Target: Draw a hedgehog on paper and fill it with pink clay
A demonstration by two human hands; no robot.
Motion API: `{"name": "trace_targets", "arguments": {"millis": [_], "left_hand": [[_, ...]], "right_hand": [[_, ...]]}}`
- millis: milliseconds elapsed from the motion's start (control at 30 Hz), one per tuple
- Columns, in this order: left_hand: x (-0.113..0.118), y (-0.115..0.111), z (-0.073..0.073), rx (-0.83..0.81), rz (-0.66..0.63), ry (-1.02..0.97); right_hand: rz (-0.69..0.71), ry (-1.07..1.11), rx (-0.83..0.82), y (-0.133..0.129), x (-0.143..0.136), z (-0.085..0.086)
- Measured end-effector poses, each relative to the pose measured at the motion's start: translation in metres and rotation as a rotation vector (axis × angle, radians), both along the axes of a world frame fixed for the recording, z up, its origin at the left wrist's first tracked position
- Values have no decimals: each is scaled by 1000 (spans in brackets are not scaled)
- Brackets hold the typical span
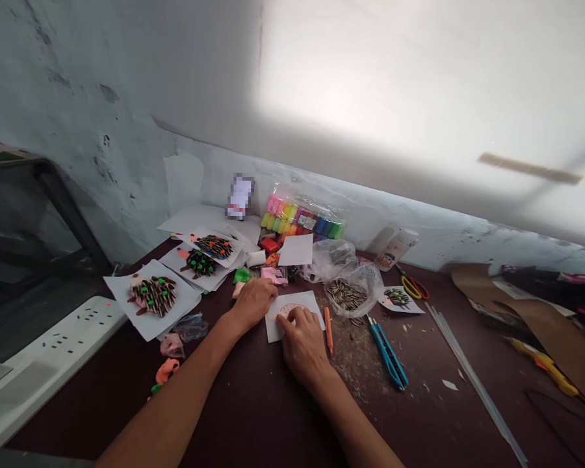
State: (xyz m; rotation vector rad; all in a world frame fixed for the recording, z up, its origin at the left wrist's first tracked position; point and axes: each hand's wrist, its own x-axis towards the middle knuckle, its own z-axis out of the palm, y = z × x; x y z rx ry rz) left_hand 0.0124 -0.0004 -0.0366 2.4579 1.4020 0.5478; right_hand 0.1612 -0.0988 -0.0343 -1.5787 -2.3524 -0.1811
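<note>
A white sheet of paper (274, 333) with a round orange outline drawn on it lies on the dark table. My right hand (306, 341) rests on this sheet, its fingers bent and pressed close together over the drawing. Anything under those fingertips is hidden. At the sheet's upper left edge, my left hand (253, 304) has its fingers curled in, beside a lump of pink clay (274, 275). What it may pinch cannot be made out. An orange marker (328, 331) lies right of the sheet.
Hedgehog pictures of striped seeds and clay (153, 296) lie left, near a power strip (73, 351). A bag of seeds (346, 294), a blue cutter (389, 356), scissors (414, 287) and clear sticks (475, 380) lie right. Colored clay packs (302, 221) and a phone (239, 196) lean at the wall.
</note>
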Motion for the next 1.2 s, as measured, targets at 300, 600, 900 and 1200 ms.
{"name": "trace_targets", "arguments": {"millis": [300,600,900,1200], "left_hand": [[0,1,-2,11,-7,-12],[-1,0,0,-3,-8,-12],[-1,1,-1,11,-17,5],[-2,0,0,11,-16,30]], "right_hand": [[-64,4,-97,3,-2,4],[-64,242,-112,5,4,-1],[-55,274,-54,5,4,-6],[-21,206,-62,1,4,-1]]}}
